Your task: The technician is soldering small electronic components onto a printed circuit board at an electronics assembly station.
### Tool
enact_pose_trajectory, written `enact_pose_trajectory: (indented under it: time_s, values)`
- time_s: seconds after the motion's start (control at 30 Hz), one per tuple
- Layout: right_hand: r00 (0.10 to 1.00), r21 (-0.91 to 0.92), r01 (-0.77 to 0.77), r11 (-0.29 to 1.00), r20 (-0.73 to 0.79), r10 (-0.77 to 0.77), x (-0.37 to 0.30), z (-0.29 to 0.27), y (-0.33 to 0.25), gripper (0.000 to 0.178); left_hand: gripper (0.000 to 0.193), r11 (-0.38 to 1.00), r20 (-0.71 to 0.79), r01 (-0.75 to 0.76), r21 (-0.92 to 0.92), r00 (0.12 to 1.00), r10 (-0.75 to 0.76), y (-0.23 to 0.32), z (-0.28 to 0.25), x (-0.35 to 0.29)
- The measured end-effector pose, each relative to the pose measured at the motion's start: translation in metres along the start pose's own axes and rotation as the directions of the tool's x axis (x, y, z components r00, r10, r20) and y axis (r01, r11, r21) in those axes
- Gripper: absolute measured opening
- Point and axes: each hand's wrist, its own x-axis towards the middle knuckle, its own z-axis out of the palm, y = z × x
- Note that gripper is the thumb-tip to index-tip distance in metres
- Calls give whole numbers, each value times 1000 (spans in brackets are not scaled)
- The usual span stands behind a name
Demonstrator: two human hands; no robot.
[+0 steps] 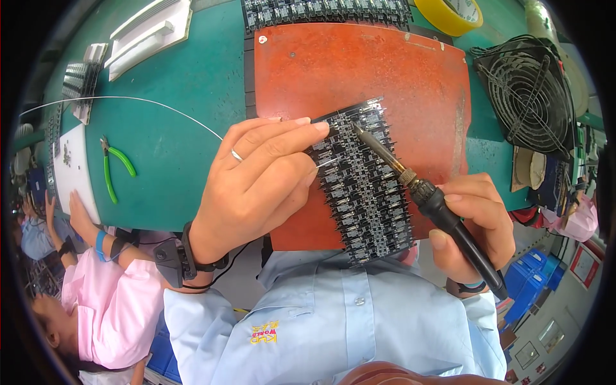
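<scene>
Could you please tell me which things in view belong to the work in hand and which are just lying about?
In use, it appears:
- soldering iron, in the right hand
- thin wire, in the left hand
- black circuit-board panel
- orange mat

Lying about, untouched:
- green-handled cutters
- yellow tape roll

Bright, even light; small glints on circuit board (pixel 367 199); fisheye bends edges; 4 corners black.

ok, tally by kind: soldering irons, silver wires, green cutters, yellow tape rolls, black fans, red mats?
Soldering iron: 1
Silver wire: 1
Green cutters: 1
Yellow tape roll: 1
Black fan: 1
Red mat: 1
Total: 6
</scene>
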Motion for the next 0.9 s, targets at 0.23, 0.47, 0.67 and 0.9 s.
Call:
enact_pose_trajectory:
  time_s: [0.23, 0.47, 0.67, 0.9]
  values:
    - [999, 16, 36, 999, 15, -36, -9, 0, 2, 36, 16, 997, -58, 60, -38, 996, -62, 2, 2, 2]
    - [999, 24, 25, 999, 40, -26, -11, 3, 3, 37, 15, 999, -30, 46, 25, 999, -46, 3, 1, 4]
    - [998, 31, 15, 999, 59, -17, -10, 5, 4, 38, 15, 999, -26, 39, 36, 999, -38, 3, 2, 4]
    - [998, 12, 17, 1000, 66, -17, -9, 5, 1, 38, 17, 996, 75, 64, 57, 995, -68, 8, -10, 16]
